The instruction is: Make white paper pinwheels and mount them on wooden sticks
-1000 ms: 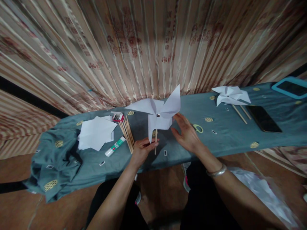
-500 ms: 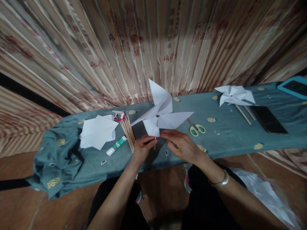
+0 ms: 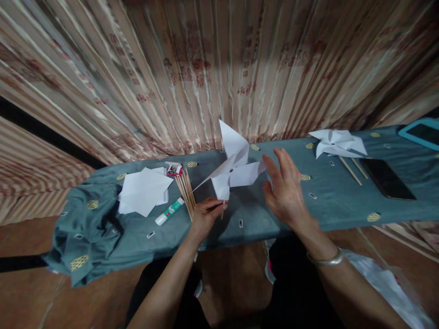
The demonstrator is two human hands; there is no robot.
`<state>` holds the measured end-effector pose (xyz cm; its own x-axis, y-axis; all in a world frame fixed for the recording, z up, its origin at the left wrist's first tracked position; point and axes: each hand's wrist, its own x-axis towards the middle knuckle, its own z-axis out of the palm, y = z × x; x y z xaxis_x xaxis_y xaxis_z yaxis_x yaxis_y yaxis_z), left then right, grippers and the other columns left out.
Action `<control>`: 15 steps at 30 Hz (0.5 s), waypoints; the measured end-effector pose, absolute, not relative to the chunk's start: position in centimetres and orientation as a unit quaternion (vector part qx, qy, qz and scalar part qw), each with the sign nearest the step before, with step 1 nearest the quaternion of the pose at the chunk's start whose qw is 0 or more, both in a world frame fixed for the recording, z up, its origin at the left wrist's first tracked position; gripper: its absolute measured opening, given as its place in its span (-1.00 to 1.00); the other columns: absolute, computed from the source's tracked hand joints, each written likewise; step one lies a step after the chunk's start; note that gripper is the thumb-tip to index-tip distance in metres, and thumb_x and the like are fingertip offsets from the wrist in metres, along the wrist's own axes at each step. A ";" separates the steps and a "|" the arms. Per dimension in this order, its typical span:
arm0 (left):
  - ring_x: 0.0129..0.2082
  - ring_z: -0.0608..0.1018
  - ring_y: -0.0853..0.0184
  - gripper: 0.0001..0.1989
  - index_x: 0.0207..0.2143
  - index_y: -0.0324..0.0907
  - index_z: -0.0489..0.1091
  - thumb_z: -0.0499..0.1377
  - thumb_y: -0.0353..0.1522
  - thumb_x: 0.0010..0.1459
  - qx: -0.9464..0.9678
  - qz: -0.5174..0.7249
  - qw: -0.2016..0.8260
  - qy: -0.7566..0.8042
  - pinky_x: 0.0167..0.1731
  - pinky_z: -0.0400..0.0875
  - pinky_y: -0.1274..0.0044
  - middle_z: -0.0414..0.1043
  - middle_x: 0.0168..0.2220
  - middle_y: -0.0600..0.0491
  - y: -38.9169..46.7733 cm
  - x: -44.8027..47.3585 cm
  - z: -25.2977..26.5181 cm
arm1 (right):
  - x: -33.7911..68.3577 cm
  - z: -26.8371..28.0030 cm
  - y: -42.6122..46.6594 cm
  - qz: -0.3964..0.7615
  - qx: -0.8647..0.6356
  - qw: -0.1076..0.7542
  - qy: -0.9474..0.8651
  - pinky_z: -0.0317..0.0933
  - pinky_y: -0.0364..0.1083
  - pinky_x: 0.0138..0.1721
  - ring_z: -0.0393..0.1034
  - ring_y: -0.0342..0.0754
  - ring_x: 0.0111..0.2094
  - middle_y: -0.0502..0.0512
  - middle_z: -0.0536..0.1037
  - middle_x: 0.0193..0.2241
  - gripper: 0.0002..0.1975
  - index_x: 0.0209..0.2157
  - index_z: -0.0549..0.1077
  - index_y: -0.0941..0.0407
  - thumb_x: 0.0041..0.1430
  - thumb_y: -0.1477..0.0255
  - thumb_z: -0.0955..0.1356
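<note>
A white paper pinwheel [image 3: 235,170] stands over the middle of the cloth-covered table, its stick pinched in my left hand [image 3: 207,218] just below the lowest blade. My right hand [image 3: 285,189] is raised beside the pinwheel's right blade, fingers spread, with nothing in it; its fingertips are close to that blade's tip. Left of my left hand lie several thin wooden sticks [image 3: 185,192], a glue stick [image 3: 169,211] and a small red-and-white box [image 3: 174,169] with small metal pieces in it. The scissors are hidden behind my right hand.
White paper sheets [image 3: 143,192] lie on the left of the teal tablecloth [image 3: 254,228]. Farther right are white paper pinwheels [image 3: 338,142] with two sticks, a black phone [image 3: 388,178] and a blue-framed device [image 3: 420,132]. A pleated curtain [image 3: 206,68] hangs behind the table.
My right hand has let go near the pinwheel's stick and moved up and right, its fingers spreading and covering the scissors. The blades have turned slightly. My left hand keeps its grip.
</note>
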<state>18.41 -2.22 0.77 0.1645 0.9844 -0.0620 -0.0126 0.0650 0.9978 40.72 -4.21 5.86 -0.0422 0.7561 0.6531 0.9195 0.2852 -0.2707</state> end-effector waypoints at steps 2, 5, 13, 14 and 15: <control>-0.49 0.52 0.37 -0.83 -0.46 -0.13 0.62 0.39 -0.25 -0.16 0.517 0.447 0.560 0.468 -0.46 0.42 0.54 0.60 -0.41 0.02 -2.3 18.4 0.9 | 40.7 5.4 -4.1 -0.106 -0.587 0.365 -0.715 -0.03 0.35 0.26 -0.11 0.27 0.39 0.23 0.03 0.38 -0.31 0.36 -0.02 -0.04 0.24 0.56 0.21; -0.48 0.52 0.37 -0.85 -0.45 -0.11 0.63 0.39 -0.28 -0.16 0.516 0.451 0.560 0.466 -0.44 0.43 0.54 0.62 -0.39 0.03 -2.4 18.3 1.0 | 40.6 5.1 -4.1 -0.102 -0.581 0.365 -0.720 -0.03 0.33 0.26 -0.10 0.25 0.39 0.25 0.06 0.37 -0.33 0.35 0.00 -0.04 0.25 0.56 0.21; -0.48 0.52 0.38 -0.83 -0.40 -0.13 0.64 0.39 -0.30 -0.12 0.524 0.458 0.556 0.454 -0.45 0.43 0.54 0.59 -0.43 0.03 -2.3 18.0 1.1 | 39.8 4.0 -4.2 -0.097 -0.574 0.341 -0.738 0.09 0.28 0.21 0.05 0.24 0.34 0.35 0.25 0.28 -0.48 0.24 0.23 0.09 0.24 0.56 0.21; -0.49 0.51 0.39 -0.83 -0.39 -0.13 0.64 0.39 -0.30 -0.12 0.526 0.459 0.560 0.446 -0.47 0.42 0.55 0.58 -0.44 0.04 -2.3 18.0 1.1 | 39.6 3.9 -4.2 -0.097 -0.571 0.338 -0.741 0.12 0.27 0.19 0.09 0.25 0.32 0.38 0.28 0.25 -0.51 0.21 0.27 0.13 0.25 0.56 0.22; -0.51 0.50 0.39 -0.83 -0.39 -0.13 0.64 0.39 -0.30 -0.11 0.527 0.460 0.563 0.439 -0.49 0.41 0.56 0.57 -0.44 0.04 -2.3 18.0 1.1 | 39.4 3.9 -4.2 -0.098 -0.568 0.336 -0.745 0.15 0.26 0.18 0.14 0.26 0.30 0.41 0.32 0.22 -0.53 0.19 0.30 0.16 0.25 0.55 0.22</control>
<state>18.02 -2.31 1.15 0.1908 0.9816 -0.0096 -0.0558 0.0206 0.9982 39.43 -4.23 3.87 -0.1290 0.7799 0.6125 0.9121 0.3357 -0.2354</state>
